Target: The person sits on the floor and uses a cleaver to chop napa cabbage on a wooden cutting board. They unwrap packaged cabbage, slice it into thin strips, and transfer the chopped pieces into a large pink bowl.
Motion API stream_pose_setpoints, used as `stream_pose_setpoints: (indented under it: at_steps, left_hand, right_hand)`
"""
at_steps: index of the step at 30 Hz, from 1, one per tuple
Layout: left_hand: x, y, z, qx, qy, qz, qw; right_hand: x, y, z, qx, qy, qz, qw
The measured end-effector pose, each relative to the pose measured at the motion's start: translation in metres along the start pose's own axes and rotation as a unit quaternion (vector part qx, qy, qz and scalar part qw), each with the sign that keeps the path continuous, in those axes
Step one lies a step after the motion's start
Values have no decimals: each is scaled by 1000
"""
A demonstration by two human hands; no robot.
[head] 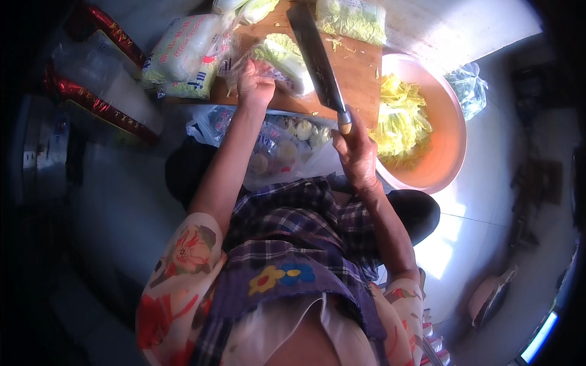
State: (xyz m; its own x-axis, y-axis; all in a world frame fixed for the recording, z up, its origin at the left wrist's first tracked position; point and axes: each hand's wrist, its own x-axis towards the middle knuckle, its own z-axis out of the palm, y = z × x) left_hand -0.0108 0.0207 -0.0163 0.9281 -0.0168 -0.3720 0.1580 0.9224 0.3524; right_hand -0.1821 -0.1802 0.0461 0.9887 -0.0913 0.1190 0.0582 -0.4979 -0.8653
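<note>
My right hand (357,155) grips the wooden handle of a cleaver (316,57), its dark blade raised at a slant above the wooden cutting board (359,87). A napa cabbage (286,55) lies on the board, left of the blade, its pale stem end towards me. At its near left side my left hand (255,87) has its fingers curled on a crumpled clear plastic wrapper (232,68) bearing print. The fingertips are partly hidden by the wrapper's glare. Small cabbage scraps are scattered over the board.
A pink basin (459,132) with cut yellow cabbage leaves (400,119) stands at the board's right. Bagged cabbages (181,50) sit left; another bag (352,23) lies at the far right. Below the board, a plastic bag (297,167) holds cabbage stumps. Red-edged packaging (98,103) lies farther left.
</note>
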Motion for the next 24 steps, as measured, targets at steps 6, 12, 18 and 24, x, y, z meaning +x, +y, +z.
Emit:
stream_pose_setpoints:
  at_steps: [6, 12, 18, 24]
  left_hand:
    - [-3, -2, 6, 18, 30, 39, 999]
    - [6, -1, -16, 18, -45, 1, 999]
    - [-10, -9, 19, -12, 26, 37, 999]
    - [9, 0, -10, -7, -61, -23, 998]
  right_hand:
    - [13, -6, -7, 82, 139, -154, 975]
    - [-1, 22, 4, -31, -45, 8, 998]
    - [0, -11, -8, 37, 68, -99, 992]
    - [0, 16, 0, -66, -19, -30, 997]
